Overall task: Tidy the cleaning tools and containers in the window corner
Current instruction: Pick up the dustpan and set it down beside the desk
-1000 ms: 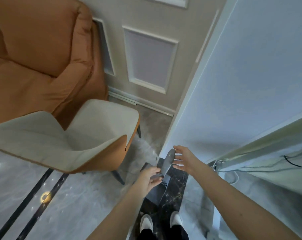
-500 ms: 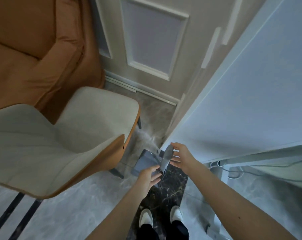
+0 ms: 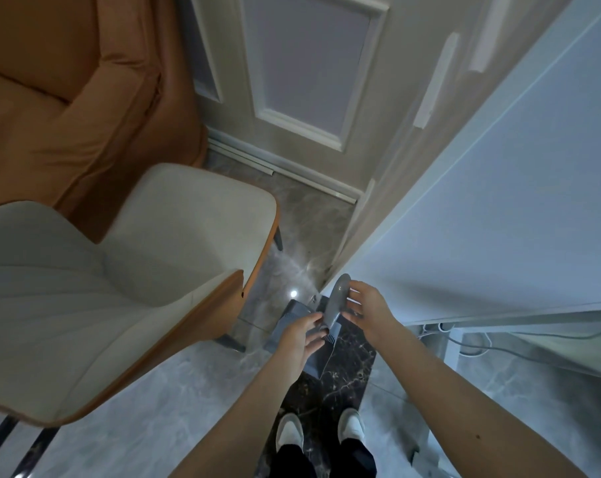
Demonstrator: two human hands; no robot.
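Down by the person's feet, both hands meet over a grey dustpan point(image 3: 294, 322) that stands on the floor at about six o'clock from the cream chair's point(image 3: 126, 270) front corner; the left hand point(image 3: 301, 339) curls its fingers round the lower part of a grey brush handle point(image 3: 337, 301), close to where a comb-like toothed edge shows; the right hand point(image 3: 368, 312) sits at three o'clock of that handle, fingers spread and fairly straight, tips touching or almost touching its side, though I cannot tell which; the handle rises tilted toward twelve o'clock, its rounded end beside the lower corner of a pale white panel point(image 3: 499, 201); the dustpan's body lies partly on a dark marbled floor strip point(image 3: 347, 367) and partly on the lighter grey tile; two white shoes point(image 3: 321, 431) stand on the dark strip at six o'clock of the dustpan; an orange sofa point(image 3: 68, 81) fills the ten o'clock corner behind the chair; white cables point(image 3: 464, 339) trail on the floor at three o'clock, beneath the panel.
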